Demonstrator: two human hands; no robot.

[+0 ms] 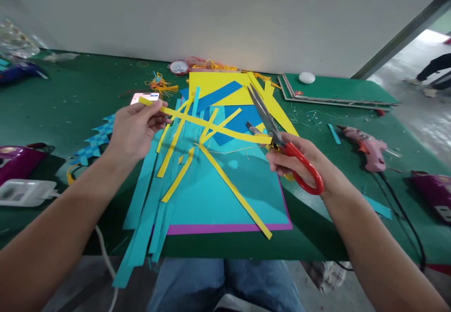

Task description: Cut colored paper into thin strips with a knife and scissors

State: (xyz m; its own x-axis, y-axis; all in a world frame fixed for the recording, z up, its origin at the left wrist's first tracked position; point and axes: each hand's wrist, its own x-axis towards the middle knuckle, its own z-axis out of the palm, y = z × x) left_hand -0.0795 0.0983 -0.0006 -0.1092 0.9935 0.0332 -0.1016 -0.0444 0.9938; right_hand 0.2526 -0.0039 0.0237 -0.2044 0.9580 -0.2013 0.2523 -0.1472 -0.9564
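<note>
My left hand (136, 126) pinches one end of a long yellow paper strip (207, 124) and holds it above the table. My right hand (299, 161) grips red-handled scissors (278, 138), blades open and pointing away, and also pins the strip's other end at its fingers. Below lie several loose yellow strips (236, 192) and cyan strips (148, 208) on a cyan sheet (225, 199) with a purple sheet (229, 228) under it. A yellow sheet (214, 86) with blue pieces lies farther back.
A pink glue gun (364, 145) with a black cord lies at the right. A phone (145, 97) and a woven blue-and-cyan paper piece (95, 140) sit at the left. Stacked green mats (334, 91) with a white ball are at the back right. Purple devices flank both table edges.
</note>
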